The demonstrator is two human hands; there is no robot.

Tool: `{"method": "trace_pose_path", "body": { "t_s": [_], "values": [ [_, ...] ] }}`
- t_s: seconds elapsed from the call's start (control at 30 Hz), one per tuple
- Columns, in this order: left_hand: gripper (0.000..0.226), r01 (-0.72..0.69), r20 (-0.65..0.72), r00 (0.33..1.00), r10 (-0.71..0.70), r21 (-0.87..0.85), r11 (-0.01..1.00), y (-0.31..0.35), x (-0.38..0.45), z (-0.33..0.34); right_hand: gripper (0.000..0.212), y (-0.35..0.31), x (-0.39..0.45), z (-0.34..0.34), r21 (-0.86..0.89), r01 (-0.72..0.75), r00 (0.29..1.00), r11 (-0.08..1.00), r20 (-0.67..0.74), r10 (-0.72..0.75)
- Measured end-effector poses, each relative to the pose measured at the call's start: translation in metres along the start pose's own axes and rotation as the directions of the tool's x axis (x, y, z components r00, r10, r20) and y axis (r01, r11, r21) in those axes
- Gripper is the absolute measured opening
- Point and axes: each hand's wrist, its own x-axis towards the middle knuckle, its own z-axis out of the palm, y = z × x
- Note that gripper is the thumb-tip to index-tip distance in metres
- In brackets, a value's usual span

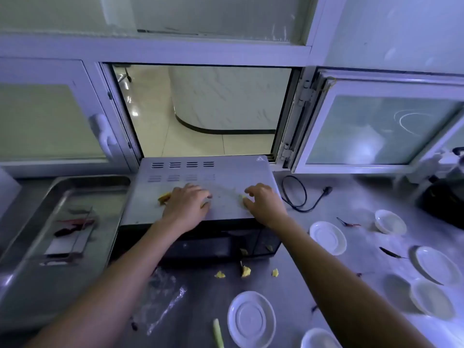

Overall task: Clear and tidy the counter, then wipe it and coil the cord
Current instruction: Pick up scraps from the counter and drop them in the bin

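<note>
Both my hands are on top of the grey microwave oven (221,172). My left hand (187,202) lies palm down over yellow food scraps (164,197) that stick out at its left side. My right hand (261,199) has its fingers curled and pinches a small yellow scrap (243,198) against the oven top. A black power cord (295,194) with its plug lies loose on the steel counter (351,197) right of the oven. More yellow crumbs (245,271) lie on the counter before the oven door.
A steel tray (37,272) with red peppers and a white card sits to the left. White saucers (327,237) and small bowls (390,221) are scattered at right and front. Crumpled clear plastic (160,295) and dried chilies (390,252) lie about. A dark appliance (444,199) stands far right.
</note>
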Motion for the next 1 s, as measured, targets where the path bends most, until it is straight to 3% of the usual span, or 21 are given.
{"method": "trace_pose_path", "body": {
  "t_s": [0.17,0.4,0.83,1.0],
  "values": [
    [0.023,-0.061,-0.014,0.998,0.062,0.024,0.998,-0.003,-0.006,0.008,0.024,-0.003,-0.002,0.006,-0.075,-0.039,0.999,0.996,-0.030,0.037],
    [0.021,-0.078,-0.045,0.996,0.079,0.028,0.997,-0.006,-0.005,0.014,0.026,-0.002,-0.003,0.009,-0.082,-0.072,0.996,0.994,-0.058,0.067],
    [0.014,0.018,-0.005,1.000,-0.018,0.059,0.998,-0.007,-0.004,0.011,0.028,-0.001,-0.005,0.015,-0.198,-0.124,0.986,0.972,-0.133,0.099],
    [0.005,0.003,-0.038,0.999,-0.002,0.026,1.000,-0.005,-0.009,0.006,0.025,-0.006,-0.012,0.013,-0.124,-0.099,0.979,0.987,-0.187,0.075]
  ]
}}
